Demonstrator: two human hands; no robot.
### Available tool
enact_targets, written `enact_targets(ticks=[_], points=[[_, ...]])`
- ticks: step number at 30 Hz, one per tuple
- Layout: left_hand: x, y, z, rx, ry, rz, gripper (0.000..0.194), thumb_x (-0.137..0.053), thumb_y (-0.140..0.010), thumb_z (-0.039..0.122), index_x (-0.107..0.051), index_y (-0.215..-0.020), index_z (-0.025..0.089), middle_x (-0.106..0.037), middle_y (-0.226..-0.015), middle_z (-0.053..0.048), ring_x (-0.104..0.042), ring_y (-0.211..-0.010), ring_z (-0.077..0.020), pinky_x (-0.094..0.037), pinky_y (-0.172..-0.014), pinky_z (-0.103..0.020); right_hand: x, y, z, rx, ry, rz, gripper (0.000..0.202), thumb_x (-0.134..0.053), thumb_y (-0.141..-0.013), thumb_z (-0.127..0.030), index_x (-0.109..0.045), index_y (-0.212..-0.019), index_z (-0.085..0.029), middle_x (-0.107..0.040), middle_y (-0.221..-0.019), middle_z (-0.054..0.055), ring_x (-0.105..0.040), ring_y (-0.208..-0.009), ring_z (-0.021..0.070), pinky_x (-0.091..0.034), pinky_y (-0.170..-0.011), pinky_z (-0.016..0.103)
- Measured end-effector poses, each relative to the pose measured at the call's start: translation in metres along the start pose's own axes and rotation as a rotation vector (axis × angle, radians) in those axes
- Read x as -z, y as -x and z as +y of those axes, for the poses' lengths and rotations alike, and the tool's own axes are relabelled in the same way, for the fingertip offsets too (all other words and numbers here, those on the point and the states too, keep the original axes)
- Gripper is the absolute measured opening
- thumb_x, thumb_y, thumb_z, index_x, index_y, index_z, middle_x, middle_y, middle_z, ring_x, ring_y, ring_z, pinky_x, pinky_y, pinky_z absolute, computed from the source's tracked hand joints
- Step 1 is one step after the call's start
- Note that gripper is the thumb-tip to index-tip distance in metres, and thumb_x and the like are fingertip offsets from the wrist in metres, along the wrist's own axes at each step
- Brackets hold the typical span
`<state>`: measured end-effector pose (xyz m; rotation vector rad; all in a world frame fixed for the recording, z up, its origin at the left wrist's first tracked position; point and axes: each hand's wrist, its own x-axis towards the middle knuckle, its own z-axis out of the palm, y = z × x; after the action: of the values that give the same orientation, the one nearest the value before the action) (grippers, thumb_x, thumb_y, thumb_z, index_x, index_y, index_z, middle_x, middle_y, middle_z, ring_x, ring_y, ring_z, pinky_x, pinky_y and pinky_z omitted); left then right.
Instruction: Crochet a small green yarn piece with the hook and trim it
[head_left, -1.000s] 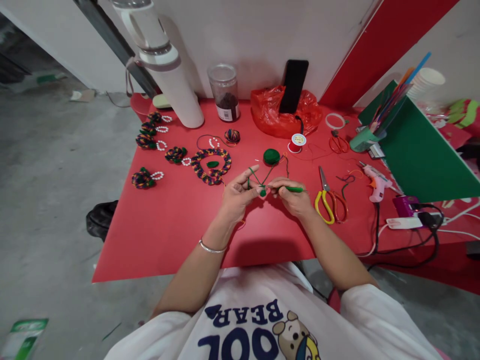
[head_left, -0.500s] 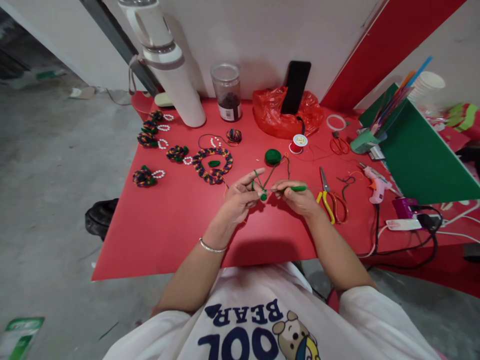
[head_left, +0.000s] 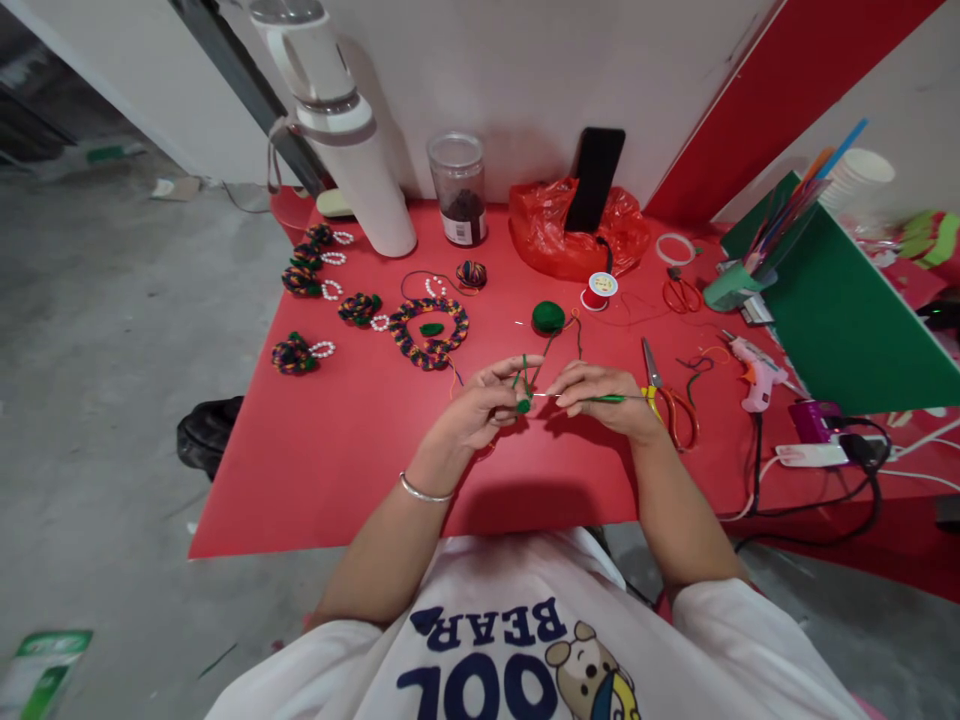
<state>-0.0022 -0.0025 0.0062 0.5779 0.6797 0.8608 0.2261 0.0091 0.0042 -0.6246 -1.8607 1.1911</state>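
My left hand (head_left: 484, 402) pinches a small piece of green crochet work (head_left: 523, 406), and green yarn loops over its raised forefinger. In my right hand (head_left: 600, 392) is a crochet hook (head_left: 616, 398) with a green handle, its metal tip pointing left at the crochet piece. Just beyond my hands lies a green yarn ball (head_left: 548, 318), with a strand running toward my fingers. To the left rests a multicoloured braided ring (head_left: 427, 333) with a small green piece inside it. Multicoloured crocheted pieces with white bead loops (head_left: 294, 353) sit farther left.
Scissors (head_left: 670, 400) lie right of my right hand, near a pink glue gun (head_left: 757, 372). A red thread spool (head_left: 598, 290), a phone (head_left: 595, 180) on a red plastic bag, a jar (head_left: 459, 190) and a white bottle (head_left: 360, 170) stand at the back. Cables trail at right.
My right hand has shifted slightly right and turned, with the hook a little lower. The left forefinger has moved with the yarn over it. The whole view has shifted slightly.
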Motion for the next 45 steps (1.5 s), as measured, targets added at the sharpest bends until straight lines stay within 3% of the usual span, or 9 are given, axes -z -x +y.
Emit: enact_targets(ticks=[9,14,19,27,31,34,40,45], points=[[0.002,-0.003,0.005,0.116,-0.006,-0.060,0.053,-0.066,-0.053,0.004,-0.078,-0.103,0.015,-0.051,-0.054,0.007,-0.027,-0.039,-0.0003,-0.014,-0.039,-0.015,0.002,-0.002,-0.010,0.077,0.084,-0.095,0.014,-0.074,-0.091,-0.034,-0.083,-0.101,-0.030,-0.081,-0.101,0.006,-0.070,-0.096,0.0205,-0.056,-0.089,0.038],[0.003,-0.004,0.002,0.131,-0.051,-0.102,0.056,-0.065,-0.054,0.005,-0.077,-0.108,0.014,-0.052,-0.056,0.005,-0.030,-0.040,-0.0007,-0.016,-0.040,-0.016,0.000,0.002,-0.014,-0.004,-0.031,-0.076,0.014,-0.073,-0.092,-0.034,-0.083,-0.099,-0.027,-0.080,-0.099,0.007,-0.072,-0.092,0.0206,-0.057,-0.087,0.037],[0.004,-0.003,0.002,0.053,-0.064,-0.084,0.053,-0.071,-0.057,0.008,-0.076,-0.109,0.013,-0.057,-0.058,0.003,-0.038,-0.042,-0.0035,-0.021,-0.040,-0.018,-0.008,0.005,-0.006,-0.167,-0.180,0.087,0.020,-0.073,-0.091,-0.042,-0.083,-0.095,-0.025,-0.080,-0.094,0.007,-0.074,-0.089,0.0208,-0.058,-0.083,0.034],[0.000,-0.001,0.004,-0.056,-0.094,0.001,0.051,-0.083,-0.060,0.011,-0.075,-0.110,0.014,-0.065,-0.063,0.001,-0.051,-0.048,-0.0060,-0.026,-0.043,-0.017,-0.013,0.007,0.007,-0.205,-0.264,0.226,0.023,-0.077,-0.086,-0.049,-0.083,-0.092,-0.027,-0.080,-0.093,0.006,-0.074,-0.089,0.0221,-0.057,-0.082,0.035],[-0.003,-0.004,-0.002,-0.149,-0.153,0.050,0.055,-0.090,-0.061,0.017,-0.074,-0.114,0.013,-0.073,-0.071,-0.003,-0.065,-0.060,-0.0121,-0.046,-0.055,-0.021,-0.021,0.006,0.013,-0.246,-0.299,0.275,0.026,-0.079,-0.083,-0.052,-0.083,-0.088,-0.027,-0.080,-0.090,0.005,-0.073,-0.085,0.0209,-0.058,-0.080,0.035],[-0.007,-0.005,-0.004,-0.241,-0.220,0.095,0.064,-0.091,-0.062,0.019,-0.071,-0.123,0.014,-0.074,-0.072,-0.003,-0.069,-0.066,-0.0146,-0.053,-0.066,-0.025,-0.033,0.004,0.016,-0.268,-0.392,0.397,0.030,-0.083,-0.077,-0.056,-0.082,-0.086,-0.027,-0.079,-0.089,0.004,-0.071,-0.078,0.0180,-0.058,-0.074,0.033],[-0.013,-0.006,-0.008,-0.370,-0.343,0.173,0.071,-0.088,-0.066,0.020,-0.066,-0.134,0.016,-0.074,-0.071,0.000,-0.069,-0.066,-0.0134,-0.053,-0.066,-0.024,-0.048,-0.001,0.019,-0.316,-0.506,0.648,0.037,-0.090,-0.065,-0.057,-0.080,-0.084,-0.027,-0.080,-0.090,0.004,-0.067,-0.069,0.0143,-0.058,-0.069,0.030],[-0.012,-0.006,-0.012,-0.367,-0.319,0.208,0.075,-0.088,-0.065,0.021,-0.064,-0.136,0.016,-0.076,-0.076,-0.001,-0.071,-0.069,-0.0136,-0.054,-0.069,-0.025,-0.050,-0.004,0.021,-0.322,-0.470,0.631,0.039,-0.088,-0.067,-0.060,-0.079,-0.085,-0.027,-0.079,-0.090,0.004,-0.067,-0.071,0.0146,-0.057,-0.066,0.030]])
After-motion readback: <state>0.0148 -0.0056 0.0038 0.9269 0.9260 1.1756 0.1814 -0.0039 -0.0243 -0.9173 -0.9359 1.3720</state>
